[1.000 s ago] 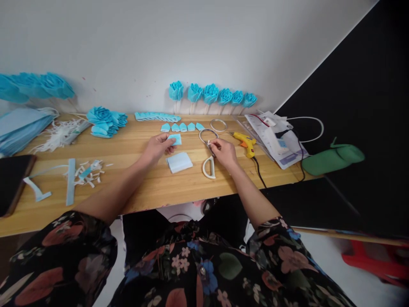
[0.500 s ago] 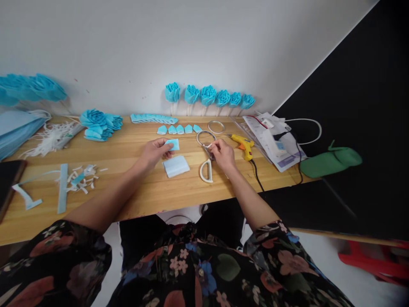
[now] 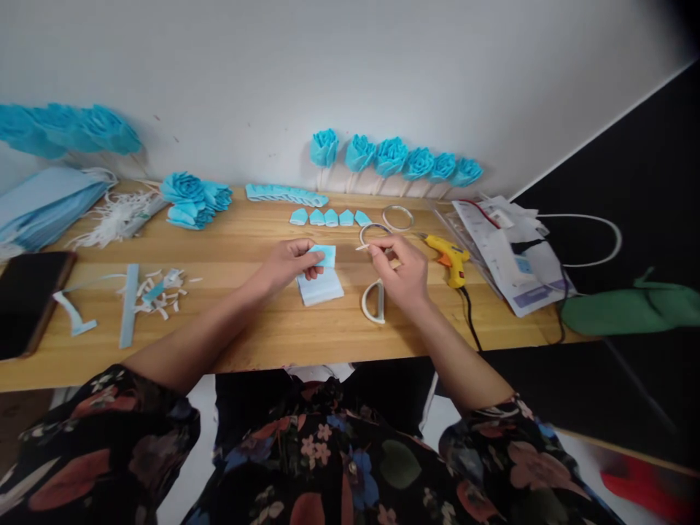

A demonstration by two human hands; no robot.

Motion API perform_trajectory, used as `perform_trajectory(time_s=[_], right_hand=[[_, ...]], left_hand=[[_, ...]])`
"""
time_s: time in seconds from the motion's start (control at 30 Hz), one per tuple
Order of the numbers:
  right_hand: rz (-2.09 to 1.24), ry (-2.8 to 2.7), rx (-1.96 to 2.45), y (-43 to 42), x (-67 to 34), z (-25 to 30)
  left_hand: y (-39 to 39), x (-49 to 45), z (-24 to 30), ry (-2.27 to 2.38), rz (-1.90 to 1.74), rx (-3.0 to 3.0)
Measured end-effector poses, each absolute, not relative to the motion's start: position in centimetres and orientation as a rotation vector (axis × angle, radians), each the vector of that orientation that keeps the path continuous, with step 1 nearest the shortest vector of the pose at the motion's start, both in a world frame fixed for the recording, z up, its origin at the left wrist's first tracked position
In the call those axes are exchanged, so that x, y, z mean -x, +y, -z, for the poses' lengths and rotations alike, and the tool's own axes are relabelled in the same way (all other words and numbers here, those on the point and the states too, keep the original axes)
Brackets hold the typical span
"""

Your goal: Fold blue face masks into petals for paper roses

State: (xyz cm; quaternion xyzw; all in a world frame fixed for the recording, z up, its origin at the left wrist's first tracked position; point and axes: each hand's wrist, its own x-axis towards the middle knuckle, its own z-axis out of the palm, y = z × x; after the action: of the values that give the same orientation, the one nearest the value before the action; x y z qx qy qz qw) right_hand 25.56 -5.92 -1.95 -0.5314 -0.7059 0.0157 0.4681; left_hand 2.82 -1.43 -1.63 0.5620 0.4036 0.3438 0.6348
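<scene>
My left hand [image 3: 287, 264] pinches a small light-blue paper piece [image 3: 324, 255] just above a stack of blue paper squares [image 3: 321, 287] on the wooden table [image 3: 235, 321]. My right hand [image 3: 403, 271] is closed on a thin pale stick [image 3: 364, 247], held out toward the blue piece. Scissors lie under that hand, with one white handle loop [image 3: 373, 302] near the table's front and the other [image 3: 370, 232] behind the fingers. A row of folded blue petals [image 3: 331, 217] lies just beyond both hands.
A yellow glue gun [image 3: 449, 257] with a black cord lies right of my right hand, then papers [image 3: 506, 251] and a green cloth [image 3: 628, 306]. Blue paper roses [image 3: 391, 157] lean on the wall. More roses [image 3: 192, 198], paper scraps [image 3: 156, 286] and a dark tablet [image 3: 27, 299] lie left.
My right hand has lifted off the scissors and now holds a thin stick toward the blue piece. My left hand keeps its pinch on the blue piece. The camera has shifted left.
</scene>
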Motion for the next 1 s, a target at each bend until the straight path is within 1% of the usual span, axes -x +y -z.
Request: perform_trajectory(time_s=[0.17,0.23,0.33,0.53,0.73,1.0], right_hand=[[0.217,-2.015,0.909,-4.3,-23.2,-0.1],[0.325,-2.031,0.852,-3.5,-22.8,0.1],[0.435,-2.016,0.887,-2.8,-22.7,0.9],[0.435,-2.02,0.827,-3.1,-22.9,2.1],[0.381,-2.053,0.861,-3.4,-23.0,2.0],[0.39,-2.119,0.876,-3.5,-22.9,2.2]], left_hand=[[-1.3,-2.8,1.6,0.891,-0.775,-1.178],[-1.3,-2.9,1.6,0.887,-0.776,-1.145],[-1.2,-2.9,1.7,0.891,-0.775,-1.099],[-1.2,-3.2,1.8,0.916,-0.758,-1.041],[-1.4,-3.3,1.9,0.913,-0.754,-1.051],[-1.4,-3.4,1.8,0.962,-0.766,-1.037]])
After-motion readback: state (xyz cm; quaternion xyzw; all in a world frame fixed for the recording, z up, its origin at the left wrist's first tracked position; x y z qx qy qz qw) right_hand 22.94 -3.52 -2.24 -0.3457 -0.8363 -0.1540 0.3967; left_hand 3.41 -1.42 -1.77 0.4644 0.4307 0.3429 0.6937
